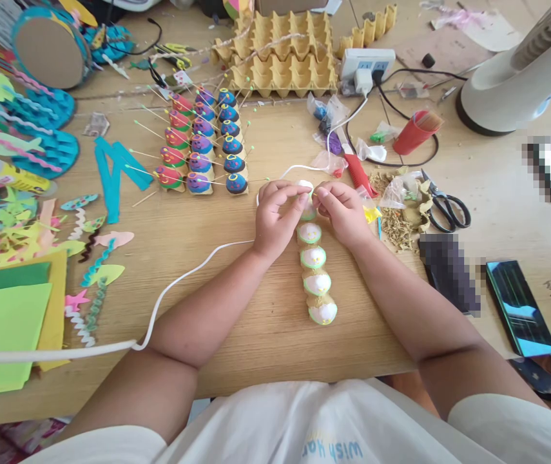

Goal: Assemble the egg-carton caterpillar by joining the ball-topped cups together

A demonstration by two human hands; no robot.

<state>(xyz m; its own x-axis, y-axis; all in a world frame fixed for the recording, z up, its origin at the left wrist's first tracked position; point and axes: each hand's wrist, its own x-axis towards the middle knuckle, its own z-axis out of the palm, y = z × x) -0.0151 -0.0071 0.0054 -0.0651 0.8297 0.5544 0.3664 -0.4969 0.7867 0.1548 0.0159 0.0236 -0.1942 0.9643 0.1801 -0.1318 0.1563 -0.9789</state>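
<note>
A strip of egg carton lies lengthwise in front of me, its bumps topped with white clay edged in green with small yellow marks. Over its far end, both hands meet in pinches. My left hand has thumb and forefinger closed by the far bump; my right hand pinches just beside it. Whatever small piece sits between the fingertips is too tiny to make out. The hands partly cover the farthest bumps. To the left stand finished-looking rows of painted bumps in red, purple and blue, several with thin pins.
Bare egg cartons and a power strip lie at the back. Scissors, a red cup and a phone are on the right. Paper cutouts and coloured sheets fill the left. A white cable crosses under my left arm.
</note>
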